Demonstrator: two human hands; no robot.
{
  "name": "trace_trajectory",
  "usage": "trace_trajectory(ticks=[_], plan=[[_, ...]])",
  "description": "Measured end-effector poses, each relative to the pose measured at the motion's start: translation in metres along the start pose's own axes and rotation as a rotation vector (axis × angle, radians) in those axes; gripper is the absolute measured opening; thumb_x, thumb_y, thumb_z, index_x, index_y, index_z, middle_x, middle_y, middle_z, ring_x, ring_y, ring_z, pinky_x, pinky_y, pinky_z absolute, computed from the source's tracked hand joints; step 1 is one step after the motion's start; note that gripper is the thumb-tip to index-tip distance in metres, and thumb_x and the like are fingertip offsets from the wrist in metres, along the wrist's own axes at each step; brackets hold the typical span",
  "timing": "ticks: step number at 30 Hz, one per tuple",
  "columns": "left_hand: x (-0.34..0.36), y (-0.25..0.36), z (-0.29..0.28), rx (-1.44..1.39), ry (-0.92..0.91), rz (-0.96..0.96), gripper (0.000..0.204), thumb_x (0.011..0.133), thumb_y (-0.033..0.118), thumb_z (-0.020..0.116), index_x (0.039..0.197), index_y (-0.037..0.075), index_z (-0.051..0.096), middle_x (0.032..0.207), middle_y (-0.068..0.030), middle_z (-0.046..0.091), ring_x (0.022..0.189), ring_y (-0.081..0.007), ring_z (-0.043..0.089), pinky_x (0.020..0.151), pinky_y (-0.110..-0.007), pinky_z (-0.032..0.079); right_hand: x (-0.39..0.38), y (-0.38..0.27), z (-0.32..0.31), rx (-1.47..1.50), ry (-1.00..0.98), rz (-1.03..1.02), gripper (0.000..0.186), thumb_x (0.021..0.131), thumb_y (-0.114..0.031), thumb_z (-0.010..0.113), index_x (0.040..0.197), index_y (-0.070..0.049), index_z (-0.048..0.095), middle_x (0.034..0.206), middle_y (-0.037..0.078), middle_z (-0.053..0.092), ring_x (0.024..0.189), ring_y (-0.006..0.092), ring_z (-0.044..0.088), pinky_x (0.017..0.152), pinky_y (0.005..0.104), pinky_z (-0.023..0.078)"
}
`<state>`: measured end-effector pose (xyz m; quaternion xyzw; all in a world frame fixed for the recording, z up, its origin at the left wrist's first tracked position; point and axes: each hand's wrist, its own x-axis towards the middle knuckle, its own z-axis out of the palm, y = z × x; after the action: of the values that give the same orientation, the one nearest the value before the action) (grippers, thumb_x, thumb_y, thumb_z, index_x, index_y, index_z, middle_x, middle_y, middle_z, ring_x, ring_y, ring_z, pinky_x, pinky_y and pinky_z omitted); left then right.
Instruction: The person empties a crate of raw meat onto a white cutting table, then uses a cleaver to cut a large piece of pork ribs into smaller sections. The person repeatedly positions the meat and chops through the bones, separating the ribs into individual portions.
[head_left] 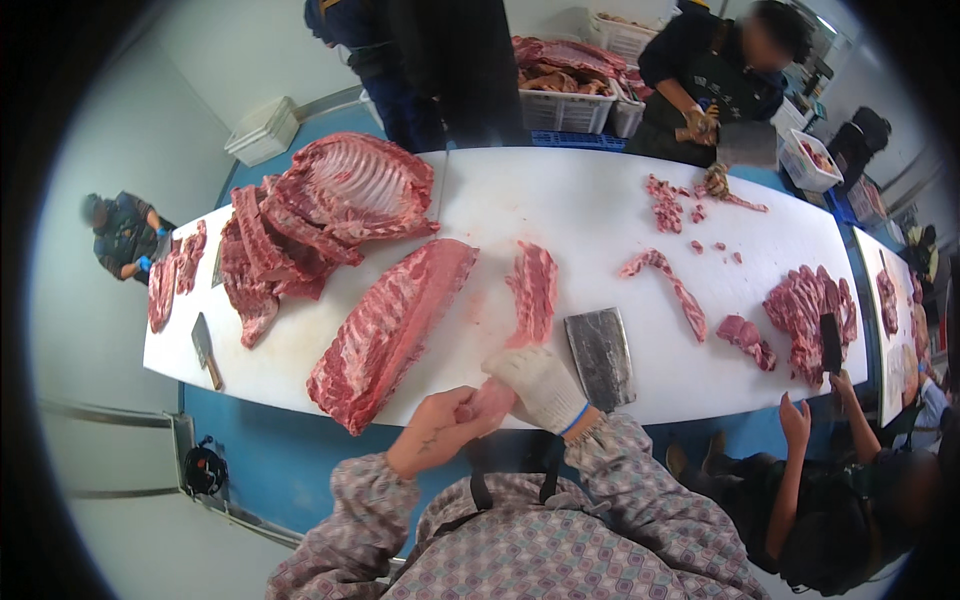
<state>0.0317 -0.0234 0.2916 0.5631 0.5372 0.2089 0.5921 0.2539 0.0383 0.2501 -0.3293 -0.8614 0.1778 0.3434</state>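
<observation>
A strip of ribs (535,290) lies lengthwise on the white table in front of me. My right hand (540,385), in a white knit glove, closes over its near part. My left hand (440,430) is bare and grips a pale pink end of meat (490,402) that comes out from under the glove at the table's near edge. Just right of the glove, a broad dark cleaver blade (602,355) lies flat; I cannot make out its handle. To the left rests a large slab of ribs (395,330), slanting away from me.
A stack of rib racks (350,190) fills the table's far left, with a knife (205,350) nearby. Cut pieces (668,205) and a meat pile (805,315) lie right. Across the table a co-worker (720,75) holds a cleaver; another person's hand (843,385) holds a dark blade at right.
</observation>
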Motion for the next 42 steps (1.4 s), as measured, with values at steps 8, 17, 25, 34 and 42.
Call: trace_trajectory(ticks=[8,17,25,34,42], plan=[[-0.014,0.006,-0.061,-0.528,-0.155,0.306,0.054,0.115,0.031,0.063,0.159,-0.001,0.057,0.144,-0.0127,0.069,0.131,-0.0238,0.068,0.111,-0.041,0.055,0.067,-0.030,-0.101,0.477,-0.118,0.090,0.037,0.085,-0.019,0.090,0.116,-0.005,0.075,0.106,0.011,0.081,0.098,0.0239,0.081,0.091,0.0379,0.065],[0.051,-0.129,0.057,-0.245,0.095,0.192,0.086,0.099,0.037,0.086,0.165,-0.001,0.046,0.163,-0.0223,0.054,0.155,-0.0318,0.048,0.131,-0.045,0.034,0.162,0.052,-0.114,0.800,-0.046,0.503,0.037,0.090,-0.017,0.087,0.115,0.005,0.071,0.101,0.015,0.081,0.090,0.0216,0.080,0.087,0.0372,0.066],[0.041,-0.191,0.064,0.049,0.293,0.031,0.081,0.097,0.032,0.085,0.160,-0.005,0.050,0.154,-0.0241,0.057,0.139,-0.0378,0.062,0.116,-0.048,0.051,0.131,0.241,-0.049,-0.162,0.277,0.875,0.091,0.085,-0.057,0.088,0.148,0.004,0.064,0.128,0.022,0.079,0.117,0.0353,0.076,0.104,0.0434,0.059],[0.113,-0.193,0.069,0.302,0.379,0.131,0.061,0.093,0.024,0.086,0.143,-0.004,0.062,0.133,-0.0254,0.066,0.120,-0.0395,0.069,0.103,-0.045,0.056,-0.177,0.095,0.003,-0.297,-0.214,1.280,0.068,0.082,-0.048,0.088,0.124,0.002,0.072,0.120,0.025,0.077,0.113,0.0422,0.075,0.100,0.0501,0.059],[0.200,-0.180,0.104,0.167,0.587,0.032,0.051,0.087,0.024,0.089,0.125,-0.005,0.070,0.111,-0.0195,0.078,0.099,-0.0316,0.076,0.089,-0.042,0.060,-0.228,0.050,0.039,-0.362,0.062,1.307,0.062,0.083,-0.024,0.086,0.135,-0.006,0.060,0.122,0.022,0.076,0.110,0.0453,0.075,0.096,0.0534,0.060]])
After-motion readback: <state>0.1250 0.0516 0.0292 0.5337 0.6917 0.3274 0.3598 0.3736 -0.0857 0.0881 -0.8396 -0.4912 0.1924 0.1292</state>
